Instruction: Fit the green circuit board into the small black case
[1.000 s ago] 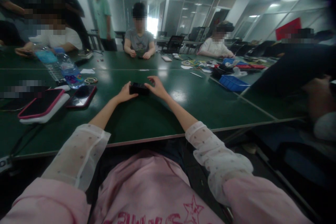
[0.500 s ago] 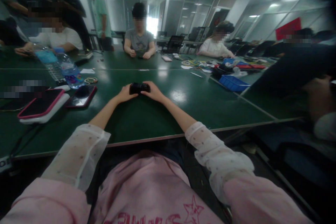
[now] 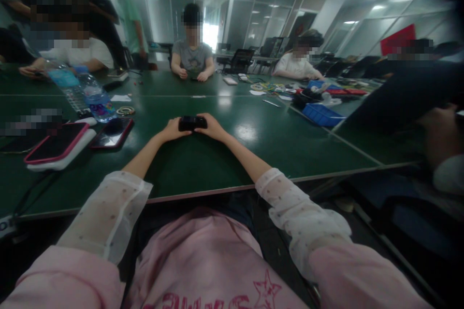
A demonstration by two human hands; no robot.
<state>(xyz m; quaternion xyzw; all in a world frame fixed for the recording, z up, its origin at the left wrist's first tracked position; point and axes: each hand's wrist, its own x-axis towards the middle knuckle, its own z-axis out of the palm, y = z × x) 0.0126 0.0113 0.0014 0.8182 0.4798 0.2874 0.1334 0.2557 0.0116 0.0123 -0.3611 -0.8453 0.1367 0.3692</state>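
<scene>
Both of my hands grip a small black rectangular device (image 3: 192, 123), held sideways just above or on the green table; I cannot tell whether it touches the top. My left hand (image 3: 175, 129) wraps its left end, thumb along the near edge. At the other end my right hand (image 3: 212, 127) closes round it the same way. Its dark face is too small to make out in detail. Left of my hands lies a phone with a red edge (image 3: 112, 133).
Two plastic bottles, one with a purple label (image 3: 99, 101), stand at the left beside a pink-framed phone (image 3: 58, 142) on a white case. A roll of tape (image 3: 125, 111) lies near them. At right are a blue basket (image 3: 322, 114), a pen (image 3: 271, 103) and tangled cables. People sit around the table.
My hands and the black device stay in nearly the same place. At the back left, the standing people have shifted slightly.
</scene>
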